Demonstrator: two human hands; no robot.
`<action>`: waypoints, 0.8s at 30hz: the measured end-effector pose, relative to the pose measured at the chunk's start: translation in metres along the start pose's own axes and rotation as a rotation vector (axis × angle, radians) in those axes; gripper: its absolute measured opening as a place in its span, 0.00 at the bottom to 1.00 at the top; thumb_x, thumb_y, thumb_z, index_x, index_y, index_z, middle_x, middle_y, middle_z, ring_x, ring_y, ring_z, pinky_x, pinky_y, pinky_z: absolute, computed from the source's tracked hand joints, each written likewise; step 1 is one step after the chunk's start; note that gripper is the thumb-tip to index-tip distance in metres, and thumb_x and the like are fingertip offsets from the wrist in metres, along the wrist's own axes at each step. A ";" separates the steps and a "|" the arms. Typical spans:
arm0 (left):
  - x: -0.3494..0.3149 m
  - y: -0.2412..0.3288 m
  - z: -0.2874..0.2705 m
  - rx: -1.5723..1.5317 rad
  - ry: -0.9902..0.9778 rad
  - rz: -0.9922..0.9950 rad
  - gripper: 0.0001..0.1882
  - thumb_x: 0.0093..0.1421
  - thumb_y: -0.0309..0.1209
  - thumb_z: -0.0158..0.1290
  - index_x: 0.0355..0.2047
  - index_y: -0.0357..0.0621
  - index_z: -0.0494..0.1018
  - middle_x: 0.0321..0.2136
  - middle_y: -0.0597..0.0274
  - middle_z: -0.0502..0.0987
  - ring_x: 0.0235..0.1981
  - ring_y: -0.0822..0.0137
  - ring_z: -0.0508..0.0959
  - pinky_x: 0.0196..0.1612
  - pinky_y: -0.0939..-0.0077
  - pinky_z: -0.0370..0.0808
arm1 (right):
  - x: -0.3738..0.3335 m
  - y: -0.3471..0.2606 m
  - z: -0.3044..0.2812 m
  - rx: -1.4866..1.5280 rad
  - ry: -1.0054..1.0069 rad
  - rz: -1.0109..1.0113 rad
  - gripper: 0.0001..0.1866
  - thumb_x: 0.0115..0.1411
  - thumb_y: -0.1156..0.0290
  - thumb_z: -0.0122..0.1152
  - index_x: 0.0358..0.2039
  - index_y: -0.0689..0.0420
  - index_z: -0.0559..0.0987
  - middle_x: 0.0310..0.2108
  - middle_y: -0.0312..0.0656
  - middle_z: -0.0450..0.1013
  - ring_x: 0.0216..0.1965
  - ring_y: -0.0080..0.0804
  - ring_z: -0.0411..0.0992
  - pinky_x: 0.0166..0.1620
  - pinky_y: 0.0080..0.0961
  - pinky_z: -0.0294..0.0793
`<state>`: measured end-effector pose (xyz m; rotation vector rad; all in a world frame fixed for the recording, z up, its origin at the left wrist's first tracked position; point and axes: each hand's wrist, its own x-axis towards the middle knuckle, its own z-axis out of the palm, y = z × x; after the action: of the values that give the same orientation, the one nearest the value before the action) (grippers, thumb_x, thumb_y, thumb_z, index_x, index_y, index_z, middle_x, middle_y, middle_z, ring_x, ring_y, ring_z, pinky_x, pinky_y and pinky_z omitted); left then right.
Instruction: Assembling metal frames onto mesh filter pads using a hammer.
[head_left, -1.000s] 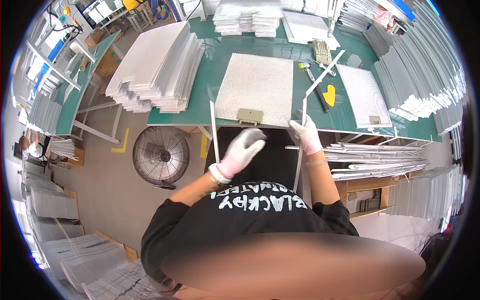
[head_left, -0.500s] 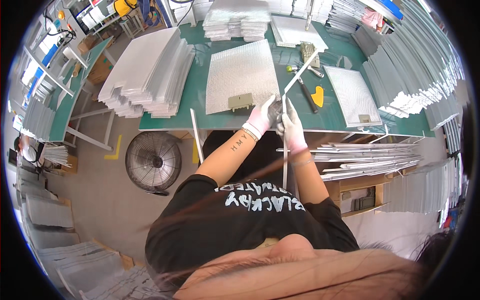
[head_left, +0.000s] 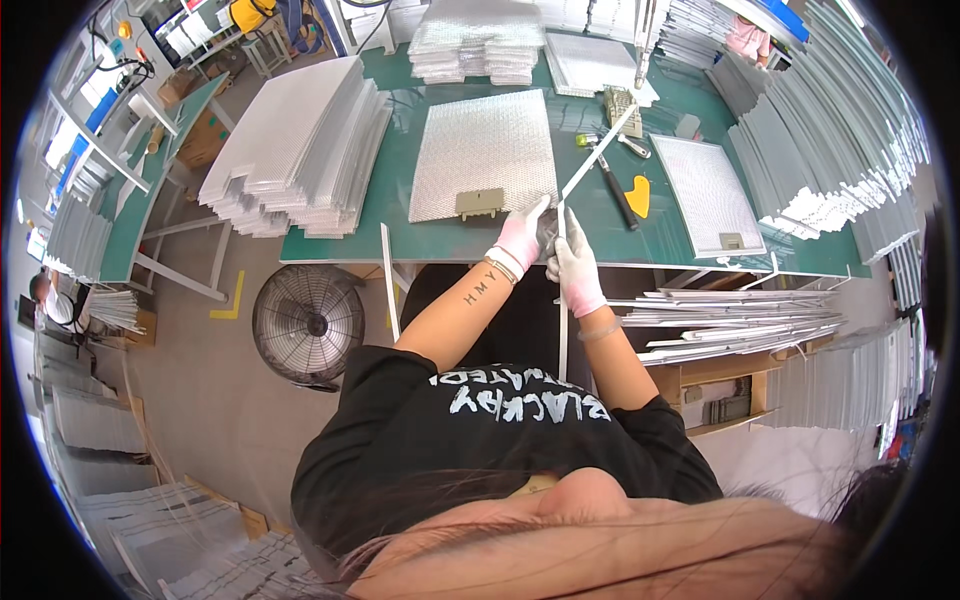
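White strip (head_left: 598, 150) is at your hands, just in front of the near edge of the green table (head_left: 395, 190); its bend sits just above your fingers, the upper length slanting away to the right over the tabletop, the lower length running down past the edge toward your body. Your gloved right hand (head_left: 575, 262) has its fingers closed on the strip, pinching it below the bend. Your gloved left hand (head_left: 525, 237) is curled in at the same spot, just beside the right; cannot tell whether it grips, its fingertips being partly hidden. Mesh panel (head_left: 490, 140) lies flat beyond your left hand, a tan plate (head_left: 480, 203) near its front edge. Right of the strip: a black-handled hammer (head_left: 617, 195), a yellow piece (head_left: 637, 197) beside its handle, then a second panel (head_left: 705, 190).
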<state>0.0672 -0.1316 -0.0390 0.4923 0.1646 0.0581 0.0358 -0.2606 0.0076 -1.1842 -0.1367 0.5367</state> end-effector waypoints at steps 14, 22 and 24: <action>-0.047 -0.003 0.011 0.032 -0.182 0.002 0.17 0.70 0.37 0.43 0.51 0.38 0.68 0.40 0.58 0.74 0.36 0.67 0.74 0.44 0.71 0.73 | 0.072 -0.032 -0.012 -0.525 -0.059 0.087 0.13 0.64 0.61 0.55 0.37 0.58 0.72 0.21 0.33 0.68 0.15 0.18 0.64 0.17 0.19 0.67; -0.126 0.159 -0.092 1.573 0.445 0.829 0.16 0.68 0.34 0.46 0.46 0.34 0.75 0.39 0.56 0.79 0.46 0.62 0.77 0.54 0.65 0.70 | 0.080 -0.021 -0.033 -0.038 -0.207 0.211 0.09 0.62 0.73 0.58 0.32 0.52 0.66 0.21 0.28 0.61 0.17 0.16 0.57 0.20 0.17 0.58; -0.126 0.176 -0.109 1.454 0.486 0.560 0.16 0.67 0.34 0.47 0.46 0.34 0.75 0.39 0.55 0.79 0.47 0.61 0.76 0.54 0.64 0.70 | 0.076 -0.022 -0.026 0.029 -0.235 0.212 0.09 0.62 0.75 0.57 0.33 0.51 0.64 0.21 0.28 0.59 0.17 0.15 0.55 0.20 0.17 0.55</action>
<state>-0.0782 0.0622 -0.0315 1.9711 0.5446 0.6374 0.1189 -0.2527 0.0043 -1.1114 -0.2047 0.8623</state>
